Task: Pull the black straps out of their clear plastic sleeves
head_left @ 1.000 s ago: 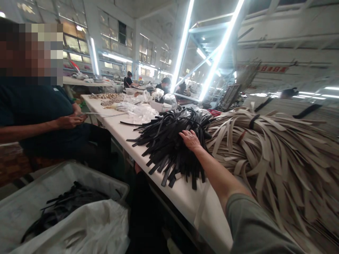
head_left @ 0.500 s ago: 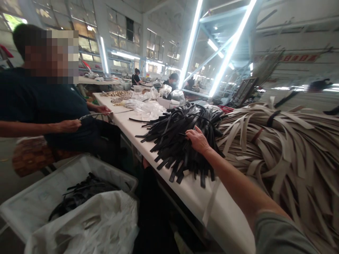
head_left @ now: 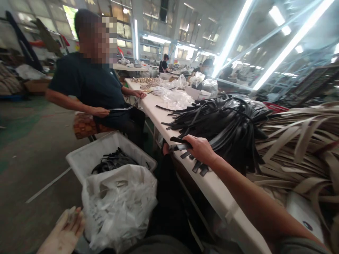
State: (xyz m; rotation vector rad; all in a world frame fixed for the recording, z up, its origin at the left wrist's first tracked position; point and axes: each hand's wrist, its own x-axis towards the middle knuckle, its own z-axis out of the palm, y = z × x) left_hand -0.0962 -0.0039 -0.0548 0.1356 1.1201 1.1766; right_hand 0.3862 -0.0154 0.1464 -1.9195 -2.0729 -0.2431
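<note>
By the table (head_left: 221, 190) edge: my right hand (head_left: 200, 150) is closed around a few black straps (head_left: 180, 146), their ends poking out past my fingers.
Black bundle (head_left: 227, 121): a heap on the tabletop, just beyond that hand; I cannot tell whether the straps I grip lie free of it.
Left hand (head_left: 69, 225): low down, palm up, fingers loosely spread, just beside a white bag (head_left: 122, 204).
Pale straps (head_left: 296, 135): piled to the right of the black heap.
White tub (head_left: 75, 155): on the floor behind the bag, with black strips (head_left: 112, 160) inside.
Co-worker (head_left: 92, 81): seated across from me, holding a pale strip (head_left: 122, 109) between two hands.
</note>
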